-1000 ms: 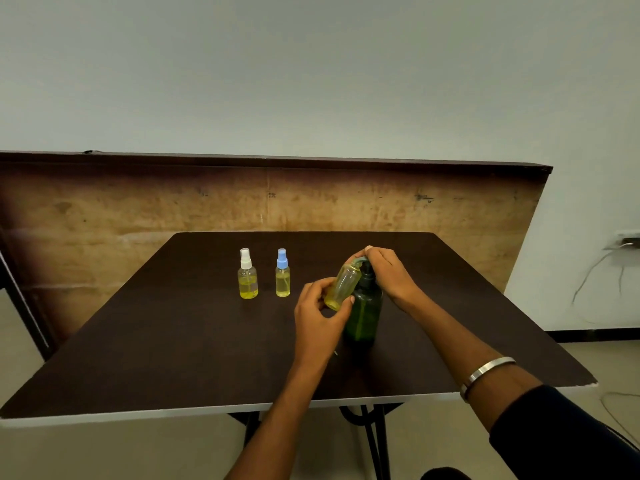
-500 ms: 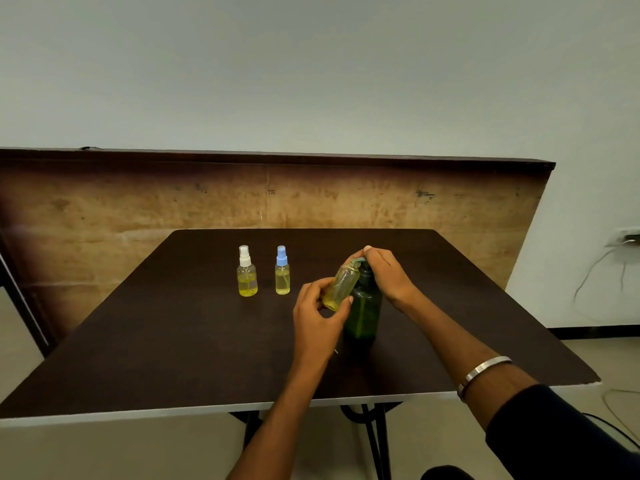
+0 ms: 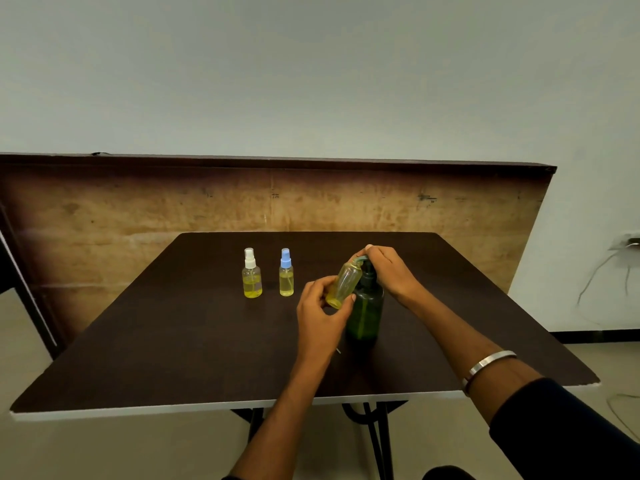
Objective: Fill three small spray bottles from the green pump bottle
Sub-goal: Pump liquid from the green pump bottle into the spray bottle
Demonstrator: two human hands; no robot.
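Note:
The green pump bottle (image 3: 366, 310) stands upright near the middle of the dark table (image 3: 173, 334). My right hand (image 3: 391, 271) lies over its pump head, fingers curled round the nozzle. My left hand (image 3: 320, 315) grips a small uncapped clear bottle (image 3: 344, 282), tilted, with its mouth up against the pump spout and a little yellow liquid at its base. Two capped spray bottles stand further back and left: one with a white cap (image 3: 251, 278), one with a blue cap (image 3: 286, 277), both holding yellow liquid.
A worn wooden board (image 3: 138, 209) stands upright behind the table against the wall. A small thin object (image 3: 338, 351) lies on the table by my left wrist. Cables and a socket (image 3: 627, 242) are on the wall at the right.
Nothing in the hands' hold has changed; both hands and the bottles stay in place, with only a slight shift of the camera.

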